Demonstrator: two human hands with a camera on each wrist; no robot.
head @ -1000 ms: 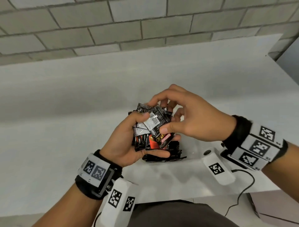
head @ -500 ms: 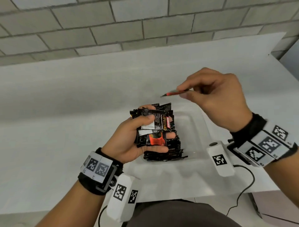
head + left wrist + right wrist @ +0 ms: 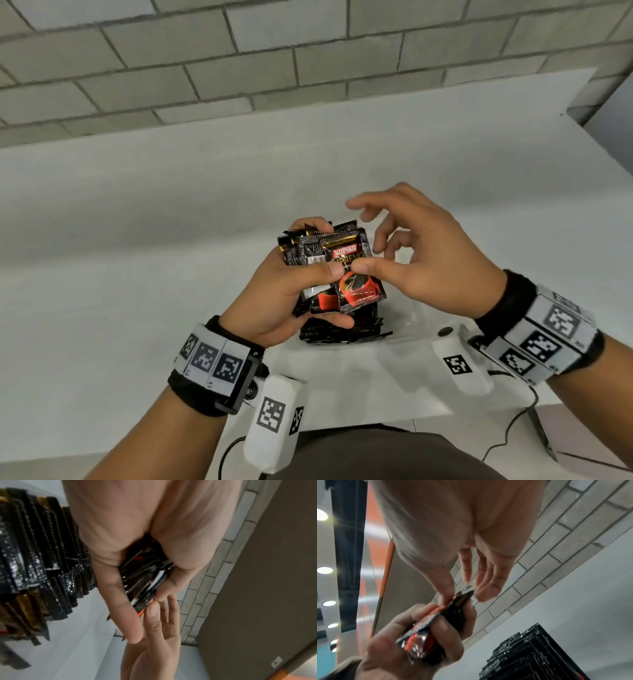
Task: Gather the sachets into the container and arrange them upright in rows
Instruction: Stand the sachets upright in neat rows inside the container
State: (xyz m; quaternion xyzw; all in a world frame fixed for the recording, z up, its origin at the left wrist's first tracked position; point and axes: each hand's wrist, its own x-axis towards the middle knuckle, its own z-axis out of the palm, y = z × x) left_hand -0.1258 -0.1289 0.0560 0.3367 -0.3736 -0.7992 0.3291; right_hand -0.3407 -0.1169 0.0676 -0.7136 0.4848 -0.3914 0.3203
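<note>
My left hand (image 3: 308, 291) grips a fanned stack of black and red coffee sachets (image 3: 329, 260) above the table, thumb across the front and fingers beneath. The top sachet (image 3: 356, 291) faces up, showing a red cup. My right hand (image 3: 383, 246) is beside the stack, its thumb tip resting on the top sachet and its fingers spread loosely, apart from it. Below the hands, a row of sachets (image 3: 342, 334) stands on edge in the clear container (image 3: 409, 323). The left wrist view shows the held stack (image 3: 145, 577) and the row (image 3: 42, 561). The right wrist view shows them too: stack (image 3: 436, 628), row (image 3: 530, 655).
The white table (image 3: 137, 274) runs back to a grey brick wall (image 3: 308, 68). Its front edge is close to my body, and a black cable (image 3: 507, 442) hangs off it at the right. The container's right part holds no sachets.
My right hand lifted one sachet away up and to the right, then brought it back and laid it face up on the stack. Its fingers have since opened.
</note>
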